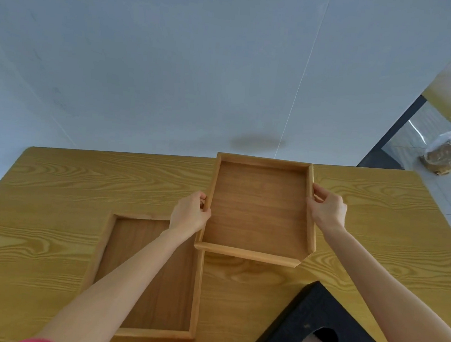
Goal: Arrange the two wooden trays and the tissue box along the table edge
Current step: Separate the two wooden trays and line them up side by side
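One wooden tray (259, 209) is held near the table's far edge, its near side slightly raised and overlapping the corner of the other tray. My left hand (189, 214) grips its left wall and my right hand (326, 207) grips its right wall. The second wooden tray (159, 296) lies flat at the near left, partly hidden under my left forearm. A black tissue box (314, 331) with a white tissue in its slot sits at the near right, turned at an angle.
The yellow wood-grain table (54, 183) backs onto a pale wall. Past its right end are a black post (394, 131), another table and a bagged basket (449, 155) on the floor.
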Action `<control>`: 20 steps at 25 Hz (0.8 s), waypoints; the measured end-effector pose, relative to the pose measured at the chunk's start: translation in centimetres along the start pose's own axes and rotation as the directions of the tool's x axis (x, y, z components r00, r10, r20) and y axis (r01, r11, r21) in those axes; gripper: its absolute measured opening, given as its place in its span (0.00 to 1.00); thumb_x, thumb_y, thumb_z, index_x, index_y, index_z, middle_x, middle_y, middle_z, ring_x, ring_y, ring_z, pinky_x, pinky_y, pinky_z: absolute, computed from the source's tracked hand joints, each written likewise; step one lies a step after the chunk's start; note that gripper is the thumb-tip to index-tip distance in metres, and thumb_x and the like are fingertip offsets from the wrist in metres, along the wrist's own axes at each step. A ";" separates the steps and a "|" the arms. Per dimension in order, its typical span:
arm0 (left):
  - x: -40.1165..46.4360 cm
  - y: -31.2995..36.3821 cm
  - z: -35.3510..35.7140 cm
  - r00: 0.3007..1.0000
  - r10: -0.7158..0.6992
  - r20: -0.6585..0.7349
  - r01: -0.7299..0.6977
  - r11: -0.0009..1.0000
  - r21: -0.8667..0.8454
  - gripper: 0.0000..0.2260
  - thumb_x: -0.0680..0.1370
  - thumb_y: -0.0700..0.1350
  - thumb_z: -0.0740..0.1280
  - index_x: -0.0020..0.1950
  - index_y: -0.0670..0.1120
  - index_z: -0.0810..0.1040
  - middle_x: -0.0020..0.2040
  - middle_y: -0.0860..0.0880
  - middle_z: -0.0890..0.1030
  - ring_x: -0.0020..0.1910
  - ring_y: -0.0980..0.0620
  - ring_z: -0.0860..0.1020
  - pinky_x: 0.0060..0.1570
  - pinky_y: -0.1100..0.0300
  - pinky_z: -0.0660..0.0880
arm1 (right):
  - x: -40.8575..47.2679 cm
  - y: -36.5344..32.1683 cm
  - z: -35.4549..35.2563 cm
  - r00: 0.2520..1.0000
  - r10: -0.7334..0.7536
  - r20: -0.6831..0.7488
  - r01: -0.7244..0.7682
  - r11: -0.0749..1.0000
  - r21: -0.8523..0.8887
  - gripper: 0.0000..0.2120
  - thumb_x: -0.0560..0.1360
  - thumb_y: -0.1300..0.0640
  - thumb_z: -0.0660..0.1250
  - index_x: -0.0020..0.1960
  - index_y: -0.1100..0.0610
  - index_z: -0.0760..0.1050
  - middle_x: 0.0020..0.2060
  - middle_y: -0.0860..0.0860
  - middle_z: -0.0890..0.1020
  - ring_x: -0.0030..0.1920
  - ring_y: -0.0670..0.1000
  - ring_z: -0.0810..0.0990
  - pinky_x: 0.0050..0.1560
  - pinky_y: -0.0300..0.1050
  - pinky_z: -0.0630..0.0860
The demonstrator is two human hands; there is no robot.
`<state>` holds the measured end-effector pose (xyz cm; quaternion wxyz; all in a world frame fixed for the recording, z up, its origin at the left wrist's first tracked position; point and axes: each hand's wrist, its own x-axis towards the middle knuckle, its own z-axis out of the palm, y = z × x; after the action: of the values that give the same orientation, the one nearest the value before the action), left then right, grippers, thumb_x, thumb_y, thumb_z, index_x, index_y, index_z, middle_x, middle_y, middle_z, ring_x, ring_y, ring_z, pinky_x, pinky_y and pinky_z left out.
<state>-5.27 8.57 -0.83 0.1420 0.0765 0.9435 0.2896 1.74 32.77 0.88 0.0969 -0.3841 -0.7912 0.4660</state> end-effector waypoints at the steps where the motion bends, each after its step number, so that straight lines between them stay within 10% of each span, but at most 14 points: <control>1: 0.7 0.4 0.3 1.000 -0.001 0.010 0.001 1.000 -0.005 0.17 0.76 0.42 0.65 0.64 0.41 0.70 0.55 0.44 0.80 0.52 0.47 0.79 0.46 0.61 0.71 | 0.7 -0.1 -0.2 1.000 -0.001 -0.006 0.001 1.000 0.002 0.19 0.76 0.66 0.63 0.67 0.61 0.70 0.62 0.59 0.78 0.62 0.55 0.76 0.63 0.49 0.72; 20: 5.5 -1.7 3.0 0.993 -0.048 0.109 0.035 0.992 0.118 0.17 0.76 0.43 0.63 0.64 0.40 0.69 0.59 0.43 0.77 0.52 0.46 0.78 0.43 0.60 0.71 | 6.4 0.9 4.0 0.997 0.031 0.066 -0.028 0.999 -0.037 0.19 0.76 0.65 0.64 0.66 0.60 0.72 0.62 0.57 0.79 0.62 0.53 0.76 0.56 0.38 0.69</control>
<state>-9.63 9.99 -5.44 0.1960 0.0810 0.9506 0.2266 -4.21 34.82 -3.34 0.0567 -0.3817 -0.7964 0.4657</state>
